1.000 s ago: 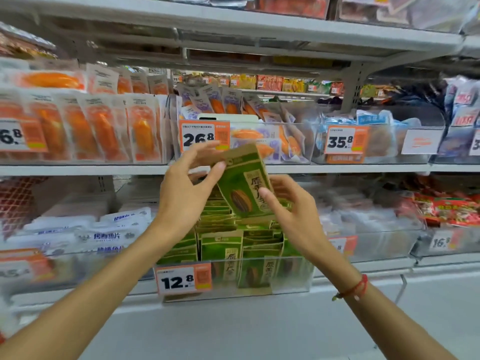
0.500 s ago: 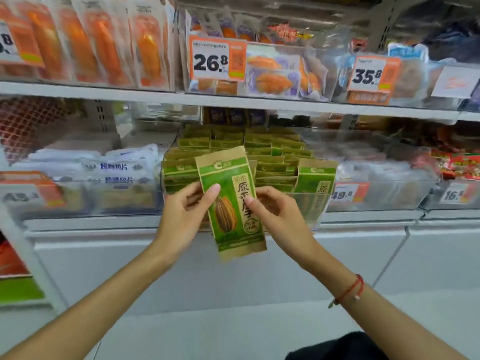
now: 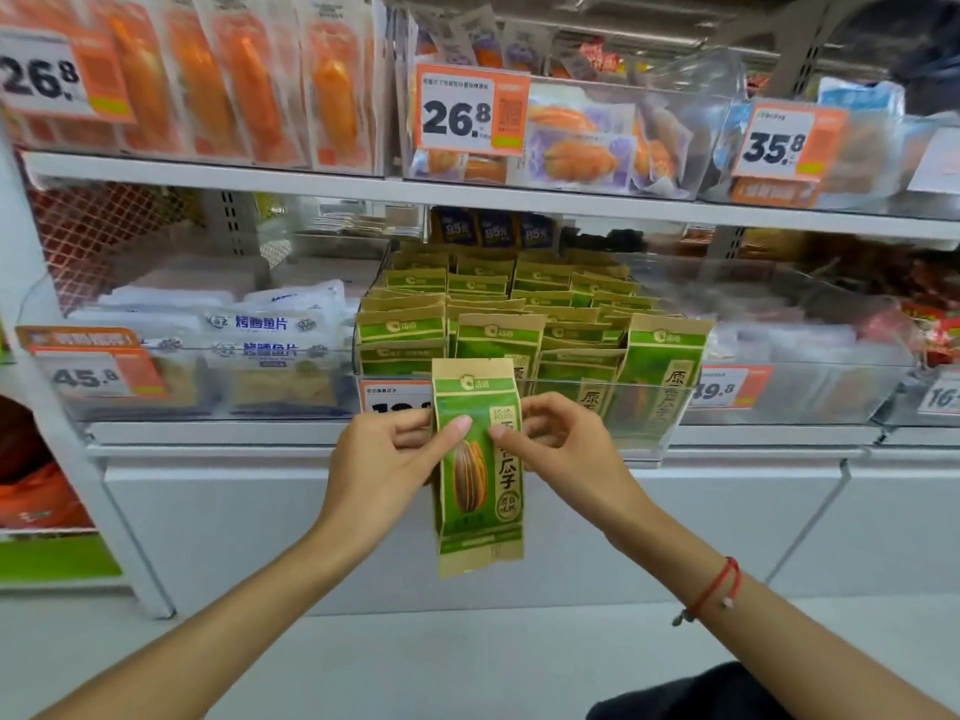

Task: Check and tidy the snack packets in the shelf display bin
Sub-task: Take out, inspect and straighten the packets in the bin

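A: Where does the head view look from?

B: From the person's head, facing the shelf (image 3: 467, 197) straight on and tilted down, at arm's reach.

A: What sits where?

B: The clear bin (image 3: 649, 407) of packets lies just above centre, both forearms come in from five and seven o'clock, floor fills six o'clock.

A: Any second view sharing the scene?

B: No, only this one camera.
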A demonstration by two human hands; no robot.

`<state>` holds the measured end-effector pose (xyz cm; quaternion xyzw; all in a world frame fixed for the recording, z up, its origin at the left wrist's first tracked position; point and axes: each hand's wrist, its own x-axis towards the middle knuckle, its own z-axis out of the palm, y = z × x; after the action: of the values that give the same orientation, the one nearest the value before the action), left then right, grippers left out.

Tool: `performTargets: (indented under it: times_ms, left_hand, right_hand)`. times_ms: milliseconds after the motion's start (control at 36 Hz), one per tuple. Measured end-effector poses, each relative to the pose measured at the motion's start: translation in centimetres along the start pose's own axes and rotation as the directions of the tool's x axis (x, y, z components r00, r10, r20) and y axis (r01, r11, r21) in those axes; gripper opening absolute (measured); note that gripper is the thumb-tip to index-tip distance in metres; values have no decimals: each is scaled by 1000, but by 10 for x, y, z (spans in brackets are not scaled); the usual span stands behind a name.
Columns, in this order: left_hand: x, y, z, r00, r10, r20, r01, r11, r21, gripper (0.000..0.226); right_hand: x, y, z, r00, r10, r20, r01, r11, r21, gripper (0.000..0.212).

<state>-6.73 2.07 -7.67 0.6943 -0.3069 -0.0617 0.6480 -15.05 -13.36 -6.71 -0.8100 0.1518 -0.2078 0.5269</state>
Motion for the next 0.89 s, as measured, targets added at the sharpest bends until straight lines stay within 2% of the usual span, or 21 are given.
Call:
performTargets:
  times_ms: [83, 167, 222, 333, 472, 556, 611, 694, 806, 889]
  left_hand:
    - [0, 0, 1, 999, -24, 22, 23, 999, 42, 12]
    - [1, 1, 2, 992, -67, 106, 63, 997, 41, 6]
    - [1, 2, 4, 983, -81, 163, 75, 996, 46, 9]
    - [1, 4, 6, 970, -86, 227, 76, 996, 53, 14]
    - [2, 8, 4, 976, -73, 205, 71, 997, 19, 17]
    - [1, 10, 5, 983, -60, 175, 57, 998, 25, 11]
    - [0, 11, 7, 984, -57, 171, 52, 998, 35, 10]
    - [0, 10, 9, 985, -62, 161, 51, 996, 72, 11]
    - [2, 7, 10, 988, -77, 137, 60, 991, 122, 11]
    - [1, 8, 13, 984, -86, 159, 65, 989, 135, 14]
  right_hand:
    - [-8, -1, 1, 995, 55, 87, -48, 996, -81, 56]
    - [-15, -2, 1, 985, 94, 143, -72, 986, -147, 73]
    - [-16, -1, 0, 985, 99, 141, -75, 983, -170, 78]
    - [-16, 0, -9, 976, 133, 173, -98, 975, -200, 67]
    - [-13, 0, -22, 947, 190, 261, -177, 982, -74, 90]
    - [-13, 3, -24, 934, 206, 291, -193, 979, -71, 87]
    - [-15, 5, -24, 928, 217, 304, -209, 976, -60, 76]
    - [-17, 6, -22, 941, 221, 257, -201, 974, -99, 64]
    - [-19, 6, -19, 990, 71, 123, -30, 949, -314, 59]
    - [-19, 2, -20, 995, -96, 27, 99, 923, -371, 35]
